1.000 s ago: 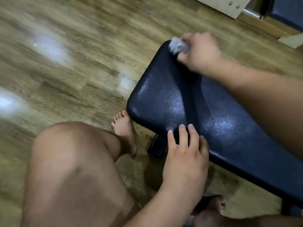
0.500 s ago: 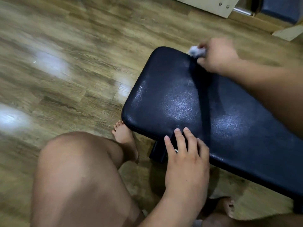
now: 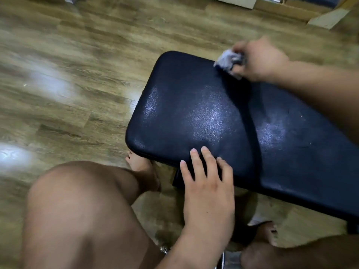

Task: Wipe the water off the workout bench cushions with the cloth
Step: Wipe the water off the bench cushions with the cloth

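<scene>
Gripping one cloth (image 3: 229, 62), right hand (image 3: 260, 59); left hand (image 3: 207, 183) on one cushion (image 3: 194, 105)

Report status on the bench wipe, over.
Right hand grips crumpled cloth at far edge of bench cushion. Left hand rests flat on near edge. Sheen mid-cushion, wet or glare unclear. Nothing lies in the cloth's path.

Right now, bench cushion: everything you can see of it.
The bench cushion is a dark navy pad with rounded corners, covered in grained, leather-like material. It lies roughly level above the wood floor, running off frame rightward. Glossy patches shine mid-surface; water or glare, cannot tell. A dark band crosses it, gap or shadow unclear. The left hand rests straight fingers on its near edge; the right hand presses a crumpled pale cloth to its far edge.
</scene>
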